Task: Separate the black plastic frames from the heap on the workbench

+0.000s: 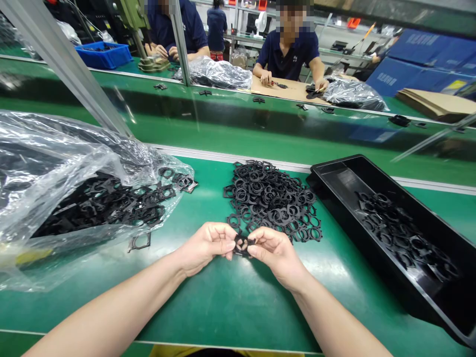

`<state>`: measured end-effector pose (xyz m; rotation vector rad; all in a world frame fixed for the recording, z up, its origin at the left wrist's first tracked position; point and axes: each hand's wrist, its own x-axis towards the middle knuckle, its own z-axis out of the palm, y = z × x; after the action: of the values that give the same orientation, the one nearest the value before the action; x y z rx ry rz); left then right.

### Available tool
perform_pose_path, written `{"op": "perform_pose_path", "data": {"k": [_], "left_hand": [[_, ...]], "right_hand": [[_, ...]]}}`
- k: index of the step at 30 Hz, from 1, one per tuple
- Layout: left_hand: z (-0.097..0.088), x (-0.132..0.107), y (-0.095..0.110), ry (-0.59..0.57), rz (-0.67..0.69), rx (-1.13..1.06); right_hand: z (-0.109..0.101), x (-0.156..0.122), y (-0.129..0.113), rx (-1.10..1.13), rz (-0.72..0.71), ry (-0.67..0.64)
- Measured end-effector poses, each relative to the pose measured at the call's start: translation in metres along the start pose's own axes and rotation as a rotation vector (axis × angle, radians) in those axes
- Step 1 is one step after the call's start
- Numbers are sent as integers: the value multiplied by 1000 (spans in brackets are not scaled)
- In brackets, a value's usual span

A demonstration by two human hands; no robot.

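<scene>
Between my two hands is a small black ring-shaped part, with a round opening in its middle. My left hand pinches its left side between thumb and fingers. My right hand grips the right side the same way. Whether it is one piece or two pressed together I cannot tell, as fingertips cover its edges. Just beyond my hands lies a heap of black ring parts on the green tabletop.
At left, a clear plastic bag spills black frame pieces; one loose frame lies beside it. A black bin at right holds several parts. Beyond a recessed green belt, co-workers sit at another bench with a blue tray.
</scene>
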<state>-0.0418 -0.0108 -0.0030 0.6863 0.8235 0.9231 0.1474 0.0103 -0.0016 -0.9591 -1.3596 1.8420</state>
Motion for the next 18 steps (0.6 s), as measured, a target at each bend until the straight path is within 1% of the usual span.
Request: {"op": "perform_pose_path", "data": {"k": [3,7,16,18], "left_hand": [[-3,0,2,24,-40,99],[-4,0,1,47,-119,175],[1,-3,-1,137,-155,129],[0,-3,0,130,-144,127]], "right_hand": [[1,0,0,-40,-6,8],[-1,1,1,-114,-43,55],[-1,1,3,-160,-58,75],[0,1,4,-190,-73,80]]}}
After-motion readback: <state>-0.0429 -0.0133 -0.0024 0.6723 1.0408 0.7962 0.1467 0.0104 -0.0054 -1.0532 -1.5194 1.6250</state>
